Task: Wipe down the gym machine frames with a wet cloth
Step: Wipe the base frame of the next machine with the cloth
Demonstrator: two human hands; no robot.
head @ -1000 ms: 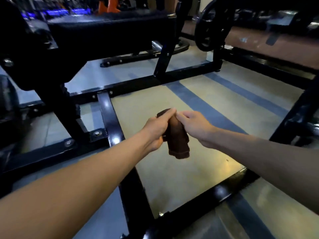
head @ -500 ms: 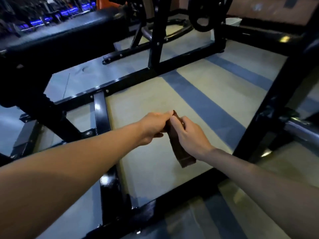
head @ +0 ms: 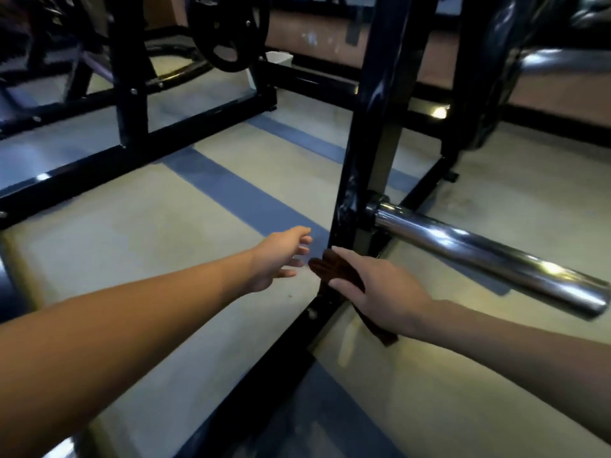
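Note:
A dark brown folded cloth (head: pixel 334 269) lies under my right hand (head: pixel 377 289), which holds it with the thumb beneath and the fingers stretched over it, close to the foot of a black upright frame post (head: pixel 373 127). The cloth's tail (head: pixel 380 332) hangs below my wrist. My left hand (head: pixel 281 256) hovers just left of the cloth with its fingers spread and relaxed, holding nothing. Whether the cloth touches the post I cannot tell.
A chrome bar (head: pixel 489 259) juts from the post toward the lower right. Black base rails (head: pixel 99 163) cross the grey floor with blue stripes (head: pixel 244 193). A weight plate (head: pixel 228 31) hangs at the back, with a white bin (head: pixel 277 59) behind it.
The view swung right to the upright post and chrome bar. My left hand let go of the cloth and opened. My right hand carried the cloth toward the post's base.

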